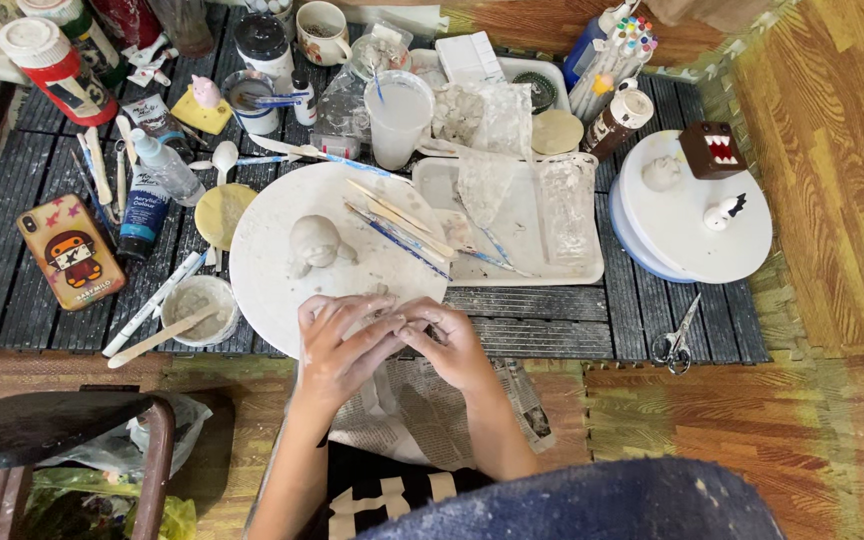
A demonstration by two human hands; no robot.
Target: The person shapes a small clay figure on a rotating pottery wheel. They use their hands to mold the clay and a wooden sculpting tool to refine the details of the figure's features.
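Both hands closed on a small clay lump [404, 322], left hand [337, 345] & right hand [452, 340] touching. Clay figure [314, 243] sits nearby on round white board [272, 270].

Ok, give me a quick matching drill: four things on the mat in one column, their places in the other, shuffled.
Things:
1. scissors
2. phone
3. clay figure
4. brown box figure

Places:
A. on the round white board, above the hands
B. far left of the mat
C. on the white turntable, right
D. mat's lower right edge

Pairs: 1-D, 2-B, 3-A, 4-C
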